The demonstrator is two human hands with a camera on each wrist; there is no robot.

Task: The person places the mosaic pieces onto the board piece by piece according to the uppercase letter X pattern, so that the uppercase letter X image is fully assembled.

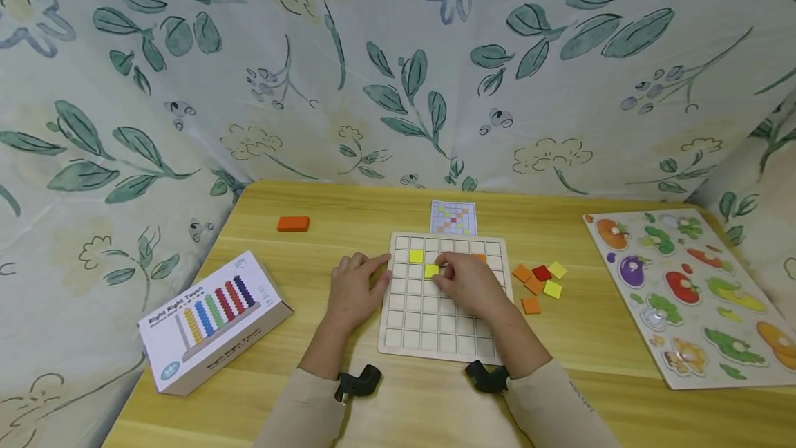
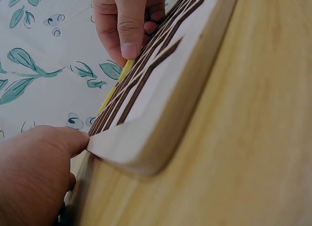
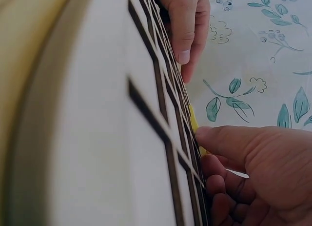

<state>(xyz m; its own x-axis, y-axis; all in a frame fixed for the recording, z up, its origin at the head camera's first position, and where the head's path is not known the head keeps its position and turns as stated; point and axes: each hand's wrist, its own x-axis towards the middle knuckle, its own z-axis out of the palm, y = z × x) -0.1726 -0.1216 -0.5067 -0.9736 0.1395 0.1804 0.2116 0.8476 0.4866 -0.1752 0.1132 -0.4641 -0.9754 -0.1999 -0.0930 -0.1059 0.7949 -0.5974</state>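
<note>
Nearest, L sleeve (image 1: 305, 412) & R sleeve (image 1: 556, 403) reach in over the table (image 1: 423, 410); a toy box (image 1: 214, 327) lies along its L edge. Then L hand (image 1: 359, 290): thumb & forefinger spread apart, tips at the L edge of the grid board (image 1: 412, 321); can't tell how hard they press. R hand (image 1: 475, 287) is over the board, thumb & forefinger pinching the R side of a yellow tile (image 1: 430, 272), other fingers curled under. Said tile is in the board's far half, L of centre; can't tell if it's fully down. To seat it well: hold the L edge lightly so the board won't skid, square the tile w/ the grid lines, release only once flat, then press its middle w/ one fingertip. Lift straight up, b/c a sideways drag could knock the orange tile (image 1: 481, 258) nr the far-R corner, partly hidden by the hand. Off the board's R edge: loose tiles (image 1: 533, 285), then a veg puzzle (image 1: 709, 380) along the table's R edge. Farther, second yellow tile (image 1: 416, 256) nr the board's far-L corner, diagonal to the first. Just past the far edge, a coloured-grid card (image 1: 453, 218), handy for a quick check. Orange block (image 1: 293, 224) nr the table's far-L corner.
</note>
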